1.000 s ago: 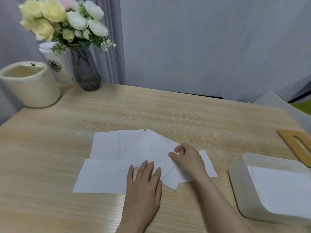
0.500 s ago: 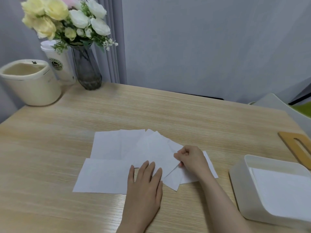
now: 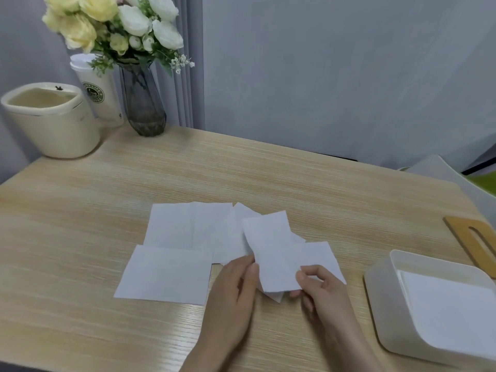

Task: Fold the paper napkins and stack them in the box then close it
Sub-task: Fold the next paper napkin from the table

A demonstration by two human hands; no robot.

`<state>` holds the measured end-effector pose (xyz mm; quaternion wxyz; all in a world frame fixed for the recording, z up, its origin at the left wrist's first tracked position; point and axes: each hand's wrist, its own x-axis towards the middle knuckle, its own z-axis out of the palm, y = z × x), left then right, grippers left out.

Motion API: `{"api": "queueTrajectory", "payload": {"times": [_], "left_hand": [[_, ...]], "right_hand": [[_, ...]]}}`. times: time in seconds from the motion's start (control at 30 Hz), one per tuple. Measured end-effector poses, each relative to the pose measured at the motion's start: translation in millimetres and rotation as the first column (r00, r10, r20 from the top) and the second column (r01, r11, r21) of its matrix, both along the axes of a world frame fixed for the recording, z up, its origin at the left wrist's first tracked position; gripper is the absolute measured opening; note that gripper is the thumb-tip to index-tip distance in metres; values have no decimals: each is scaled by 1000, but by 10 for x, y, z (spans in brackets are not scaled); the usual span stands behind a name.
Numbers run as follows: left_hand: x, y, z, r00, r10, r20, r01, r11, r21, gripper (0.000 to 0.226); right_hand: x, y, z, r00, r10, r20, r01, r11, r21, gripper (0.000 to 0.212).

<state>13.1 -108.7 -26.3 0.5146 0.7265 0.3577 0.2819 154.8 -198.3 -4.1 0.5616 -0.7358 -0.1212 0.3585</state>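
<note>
A white paper napkin (image 3: 271, 253) is held lifted and tilted above the pale wood-grain worktop (image 3: 268, 170), pinched at its lower left edge by the left hand (image 3: 233, 299) and at its lower right corner by the right hand (image 3: 319, 294); the fingers (image 3: 302, 276) of both hands are curled round the sheet. The other flat white paper napkins (image 3: 185, 251) are spread in an overlapping fan near the middle of the worktop, just beyond the hands. A white rounded plastic box (image 3: 381, 296) is seen open near the right edge of the worktop, with white napkins inside. Its wooden lid with a slot (image 3: 475, 242) lies just behind it at the right edge. At the far left corner are a cream round tub (image 3: 53, 124), a white paper cup (image 3: 99, 92) and a grey glass vase of flowers (image 3: 142, 103).
</note>
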Motion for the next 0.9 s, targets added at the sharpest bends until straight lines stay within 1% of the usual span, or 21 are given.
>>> {"api": "queueTrajectory", "payload": {"times": [0.03,0.07,0.1,0.17,0.23,0.3,0.37,0.57,0.67,0.73,0.8,0.9], "left_hand": [[14,5,61,996,10,87,4,988,-152,30],[25,18,97,989,30,142,9,965,-263,26],[36,34,115,984,67,165,-7,941,-338,22],[35,58,132,979,142,148,-65,900,-431,18],[10,71,133,977,173,123,-96,876,-472,20],[-33,87,138,970,201,137,-104,852,-513,22],[-101,113,153,961,232,150,-119,838,-532,21],[-494,329,82,907,391,156,-261,814,-519,20],[-774,507,7,859,481,176,-345,798,-495,19],[-961,624,-51,832,523,184,-393,790,-472,21],[-1105,709,-101,811,554,188,-422,776,-468,22],[-1213,736,-144,791,583,186,-441,754,-487,23]], "right_hand": [[-59,-5,-2,1000,5,-3,-5,1000,17,8],[-110,-9,-5,1000,11,-2,-11,999,35,8],[-153,-10,-4,1000,19,1,-19,998,55,9],[-223,0,-3,999,42,11,-43,995,91,9],[-278,19,-7,997,71,34,-74,992,103,9],[-322,45,-18,992,107,63,-113,989,98,9],[-368,86,-31,984,156,82,-163,983,84,8],[-515,316,-46,945,303,123,-309,950,38,4],[-559,464,-56,923,330,197,-337,942,1,8],[-576,575,-64,902,344,262,-341,938,-55,10],[-595,697,-64,871,377,315,-363,926,-105,12],[-639,897,-57,823,431,370,-414,901,-127,16]]}}
